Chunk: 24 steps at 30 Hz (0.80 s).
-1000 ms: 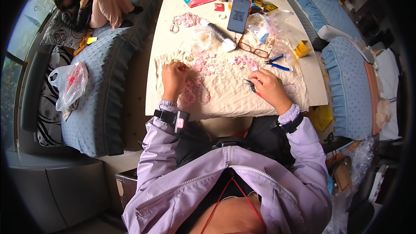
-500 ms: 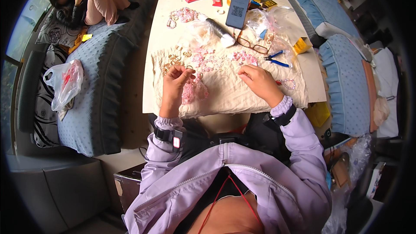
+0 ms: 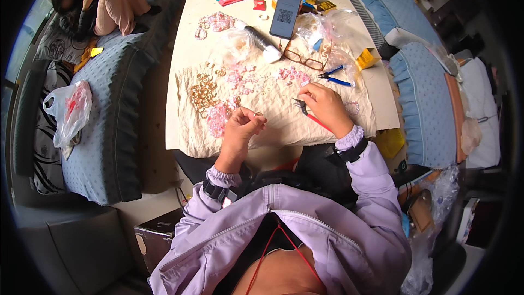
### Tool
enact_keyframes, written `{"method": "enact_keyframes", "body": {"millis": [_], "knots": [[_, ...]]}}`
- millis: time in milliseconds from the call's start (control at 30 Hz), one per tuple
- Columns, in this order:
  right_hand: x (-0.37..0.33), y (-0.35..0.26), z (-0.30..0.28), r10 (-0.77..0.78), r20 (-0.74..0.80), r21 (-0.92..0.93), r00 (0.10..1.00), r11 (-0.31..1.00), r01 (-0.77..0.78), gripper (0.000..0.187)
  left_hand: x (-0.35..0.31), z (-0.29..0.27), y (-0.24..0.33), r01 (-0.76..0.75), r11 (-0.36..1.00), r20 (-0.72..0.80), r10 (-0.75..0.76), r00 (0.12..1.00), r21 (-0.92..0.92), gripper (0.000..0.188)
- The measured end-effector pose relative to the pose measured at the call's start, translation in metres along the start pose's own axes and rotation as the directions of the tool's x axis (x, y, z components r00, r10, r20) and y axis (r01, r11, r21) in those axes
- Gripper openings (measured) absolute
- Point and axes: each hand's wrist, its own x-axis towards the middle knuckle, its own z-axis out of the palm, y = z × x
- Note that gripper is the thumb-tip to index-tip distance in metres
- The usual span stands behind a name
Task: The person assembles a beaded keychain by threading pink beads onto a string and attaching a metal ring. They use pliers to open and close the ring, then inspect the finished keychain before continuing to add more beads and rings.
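Curving small ring [image 3: 258, 113] (gold-coloured, perhaps).

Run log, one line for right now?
left hand: pinches small ring | right hand: holds red-handled pliers | gold rings: heaped on cloth, left side

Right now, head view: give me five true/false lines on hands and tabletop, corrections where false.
1. The right hand holds red-handled pliers. True.
2. Blue-handled pliers lie near the eyeglasses. True.
3. The left hand grips the eyeglasses. False: it pinches a small ring.
4. The phone screen is dark. False: it's lit, showing a square code.
5. Gold-coloured rings lie on the cloth. True.
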Motion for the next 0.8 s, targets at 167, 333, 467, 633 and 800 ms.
{"method": "enact_keyframes", "body": {"millis": [167, 333, 467, 633, 800], "knots": [[-0.001, 0.002, -0.006, 0.004, 0.044, 0.019, 0.999, 1.0, -0.005, 0.009, -0.01, 0.008, -0.003, 0.057, 0.998, 0.003, -0.057, 0.998, 0.033, 0.018], [0.007, -0.007, 0.005, -0.054, 0.075, 0.034, 0.996, 0.998, 0.051, 0.01, -0.023, 0.005, -0.002, 0.104, 0.994, 0.02, -0.104, 0.994, 0.03, 0.016], [0.013, -0.022, 0.018, -0.066, 0.128, 0.089, 0.99, 0.994, 0.055, 0.011, -0.013, -0.018, 0.014, -0.064, 0.989, -0.023, 0.068, 0.997, 0.135, 0.013], [0.026, -0.035, 0.026, -0.127, 0.156, 0.064, 0.98, 0.991, 0.118, 0.011, 0.045, -0.068, 0.063, -0.148, 0.889, -0.113, 0.217, 0.97, 0.433, 0.004], [0.051, -0.042, 0.028, -0.116, 0.231, 0.043, 0.966, 0.993, 0.108, 0.013, 0.08, -0.1, 0.09, -0.174, 0.741, -0.022, 0.247, 0.969, 0.649, 0.004]]}}
